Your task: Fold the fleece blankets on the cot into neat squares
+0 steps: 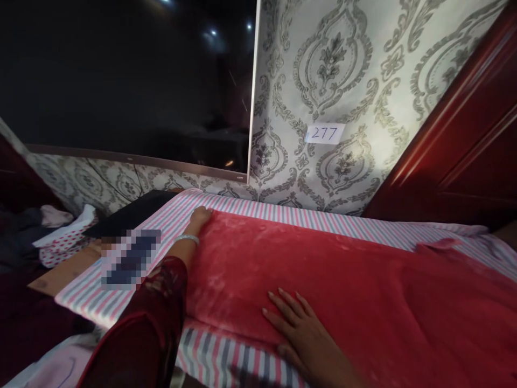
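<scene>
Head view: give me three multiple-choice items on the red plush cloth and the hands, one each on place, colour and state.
1. Where does the left hand rest?
A. far corner of the red plush cloth
B. on the wall
C. in the air

2. What colours stripe the sheet underneath?
A. green, yellow
B. pink, grey, white
C. plain black

3. How is the right hand set?
A. fist
B. flat, fingers spread
C. pinching

A: fingers sit at the cloth's far-left corner.
B: stripes show along the edges.
B: palm lies on the cloth.
</scene>
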The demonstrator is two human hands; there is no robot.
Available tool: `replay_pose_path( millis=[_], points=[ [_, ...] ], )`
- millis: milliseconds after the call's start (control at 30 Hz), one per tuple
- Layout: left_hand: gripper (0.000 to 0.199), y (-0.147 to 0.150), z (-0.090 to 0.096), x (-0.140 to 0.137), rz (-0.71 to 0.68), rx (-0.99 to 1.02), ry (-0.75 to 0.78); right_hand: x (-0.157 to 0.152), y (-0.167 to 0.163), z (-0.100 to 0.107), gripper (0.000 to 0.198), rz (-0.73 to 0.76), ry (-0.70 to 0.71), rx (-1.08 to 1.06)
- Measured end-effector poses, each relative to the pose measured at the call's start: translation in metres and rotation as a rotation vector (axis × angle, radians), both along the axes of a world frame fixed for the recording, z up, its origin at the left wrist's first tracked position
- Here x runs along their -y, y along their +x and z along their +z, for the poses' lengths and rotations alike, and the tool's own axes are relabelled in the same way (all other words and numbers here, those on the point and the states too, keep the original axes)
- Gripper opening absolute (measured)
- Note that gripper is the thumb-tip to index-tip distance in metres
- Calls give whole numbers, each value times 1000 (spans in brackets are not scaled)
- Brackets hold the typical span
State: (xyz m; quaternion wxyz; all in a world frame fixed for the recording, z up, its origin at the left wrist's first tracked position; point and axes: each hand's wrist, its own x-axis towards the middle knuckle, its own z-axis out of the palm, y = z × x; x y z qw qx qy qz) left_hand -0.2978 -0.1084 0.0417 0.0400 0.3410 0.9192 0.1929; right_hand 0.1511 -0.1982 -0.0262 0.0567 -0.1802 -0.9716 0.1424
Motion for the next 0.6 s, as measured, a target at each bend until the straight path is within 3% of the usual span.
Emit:
replay_pose_path(
  millis=[300,467,600],
  points=[
    [46,0,-19,5,-22,-75,-25,1,0,3,71,6,-10,8],
    [46,-7,-6,5,-44,-9,-58,1,0,4,67,-9,-7,-1],
    [37,-17,11,25,-90,98,-55,1,0,3,61,-8,9,-2]
  ],
)
